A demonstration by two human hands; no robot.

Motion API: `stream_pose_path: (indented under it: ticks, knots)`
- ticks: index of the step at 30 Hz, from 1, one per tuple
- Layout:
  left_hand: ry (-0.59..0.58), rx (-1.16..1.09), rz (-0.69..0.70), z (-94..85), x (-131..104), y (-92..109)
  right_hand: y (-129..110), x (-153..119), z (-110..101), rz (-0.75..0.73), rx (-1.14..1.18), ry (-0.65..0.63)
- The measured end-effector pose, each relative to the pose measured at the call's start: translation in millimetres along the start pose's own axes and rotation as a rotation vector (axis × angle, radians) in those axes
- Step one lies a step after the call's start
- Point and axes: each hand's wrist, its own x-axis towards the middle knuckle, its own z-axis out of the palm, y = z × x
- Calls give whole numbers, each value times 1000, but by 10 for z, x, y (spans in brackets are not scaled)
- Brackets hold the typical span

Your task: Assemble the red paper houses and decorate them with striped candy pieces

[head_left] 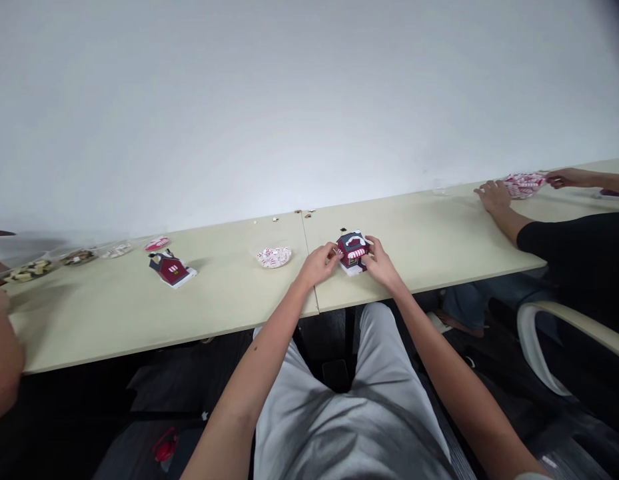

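Note:
Between my two hands stands a small model house (352, 250) with dark red walls, a dark roof with white patches, a red-and-white striped awning and a white base. My left hand (319, 263) grips its left side, thumb and fingers closed at the wall. On the other side my right hand (382, 263) is closed around the right edge, near the awning. Just left of my hands sits a clear bowl (274, 257) of small red-and-white striped pieces. Whether a small piece is pinched in my fingers is too small to tell.
A second little house (172, 268) stands on the table (229, 293) to the left. Beyond it are containers of pieces (78, 257) and a person's arm (3, 353). At right, another person's hands (494, 195) touch a bowl of striped pieces (524, 185). Small bits (308, 215) lie by the wall.

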Motion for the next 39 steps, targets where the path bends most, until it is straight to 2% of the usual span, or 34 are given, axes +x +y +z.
stream_pose_path:
  ticks: [5,12,20,39]
  knots:
    - [-14,-41,10,-13,-3,19,-70,-42,11,-78,-82,-33]
    - [-31,-34,1,-14,-1,48,-45,-43,35,-150,-142,-11]
    - [-1,0,-19,-8,1,35,-117,-87,29,-78,-162,-8]
    - [-28,113,-4,-22,-12,65,-13,-50,51,-248,-125,-51]
